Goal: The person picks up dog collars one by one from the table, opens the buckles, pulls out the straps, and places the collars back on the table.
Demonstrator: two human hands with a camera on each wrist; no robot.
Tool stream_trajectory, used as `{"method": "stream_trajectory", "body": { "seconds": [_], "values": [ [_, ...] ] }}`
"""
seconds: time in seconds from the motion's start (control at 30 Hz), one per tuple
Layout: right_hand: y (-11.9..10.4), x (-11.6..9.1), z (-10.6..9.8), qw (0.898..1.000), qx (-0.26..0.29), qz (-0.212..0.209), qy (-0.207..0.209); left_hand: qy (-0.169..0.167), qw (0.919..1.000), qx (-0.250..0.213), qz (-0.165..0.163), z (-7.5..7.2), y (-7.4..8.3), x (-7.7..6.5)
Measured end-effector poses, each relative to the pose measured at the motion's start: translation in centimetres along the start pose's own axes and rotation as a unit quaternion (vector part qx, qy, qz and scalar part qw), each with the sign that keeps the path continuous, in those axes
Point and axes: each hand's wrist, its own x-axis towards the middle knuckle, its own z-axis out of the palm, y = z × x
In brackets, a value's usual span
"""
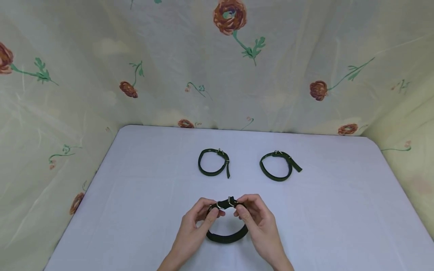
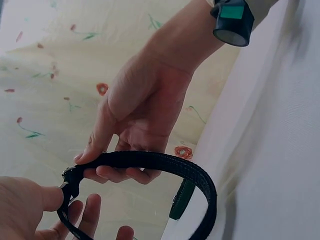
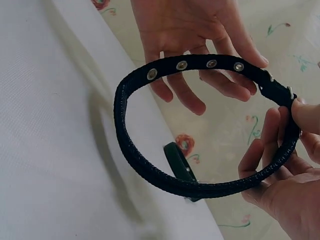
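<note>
Both hands hold a black collar up near the front of the table, its strap bent into a closed ring. The left hand pinches it between thumb and fingers, left of the metal buckle. Just right of the buckle, the right hand pinches the strap. Metal eyelets line the band beside the left hand in the right wrist view. In the left wrist view the padded part of the collar passes over the right hand's fingers. Part of the buckle is hidden by fingertips.
Two similar dark green collars lie buckled in rings further back on the white table: a left one and a right one with its strap end sticking out. Flower-patterned cloth hangs behind the table and at its sides.
</note>
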Motion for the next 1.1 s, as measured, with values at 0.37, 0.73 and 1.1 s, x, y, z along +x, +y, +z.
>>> {"method": "stream_trajectory", "body": {
  "seconds": [0.37,0.73,1.1],
  "values": [
    [0.3,-0.1,0.2,0.999,-0.001,-0.022,-0.027,0.018,0.9995,0.008,0.023,-0.2,-0.2,0.0],
    [-0.3,0.2,-0.6,0.996,0.037,-0.002,0.075,0.039,0.999,-0.017,0.015,-0.5,0.0,0.0],
    [-0.6,0.6,-1.5,0.981,0.126,0.034,0.14,0.074,0.9938,-0.076,-0.036,-1.7,0.2,0.6]
  ]
}}
